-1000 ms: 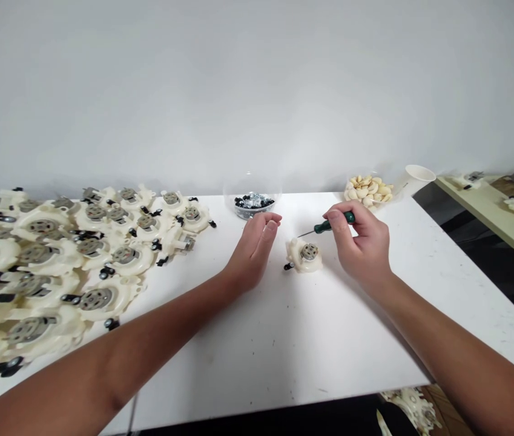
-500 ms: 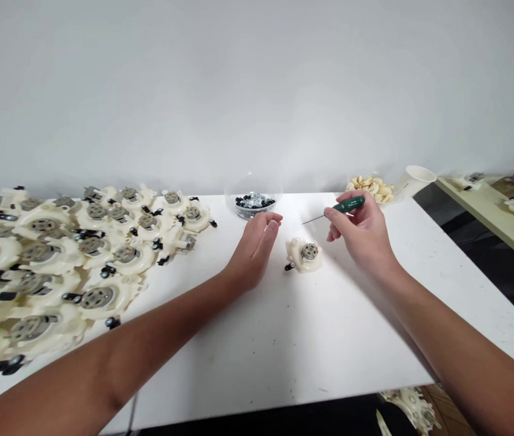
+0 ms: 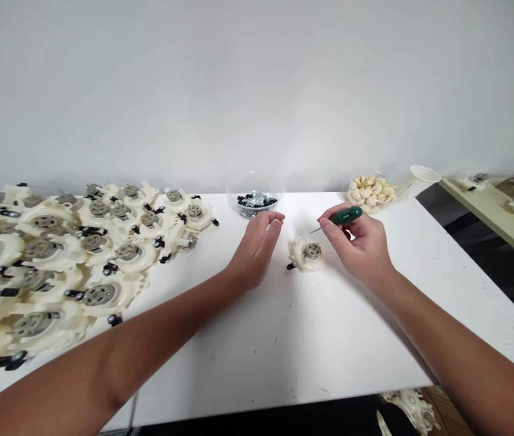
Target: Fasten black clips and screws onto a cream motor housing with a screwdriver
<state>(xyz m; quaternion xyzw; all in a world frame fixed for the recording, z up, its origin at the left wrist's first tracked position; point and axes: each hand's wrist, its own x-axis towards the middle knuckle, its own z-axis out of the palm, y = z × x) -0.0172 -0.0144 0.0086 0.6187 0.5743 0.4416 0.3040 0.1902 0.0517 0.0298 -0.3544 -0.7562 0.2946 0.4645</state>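
Note:
A small cream plastic housing with a round metal motor (image 3: 312,251) lies on the white table, a black fitting sticking out at its lower left. To its left, my left hand (image 3: 259,247) rests on edge with fingers and thumb stretched out, and no object shows in it. My right hand (image 3: 361,239) is closed around the green handle of a screwdriver (image 3: 346,216). Its thin shaft points left and down, the tip just above the back of the housing. Beyond my left hand stands a clear bowl (image 3: 257,188) of black and shiny small parts.
Many similar motor housings (image 3: 97,297) crowd the left of the table (image 3: 238,363). At the back right are a clear container of cream pieces (image 3: 372,192) and a tipped white cup (image 3: 422,175). A second table (image 3: 502,209) on the right holds more housings.
My right hand has brought the screwdriver down and slightly left, its tip closer to the motor housing. My left hand has stayed almost still.

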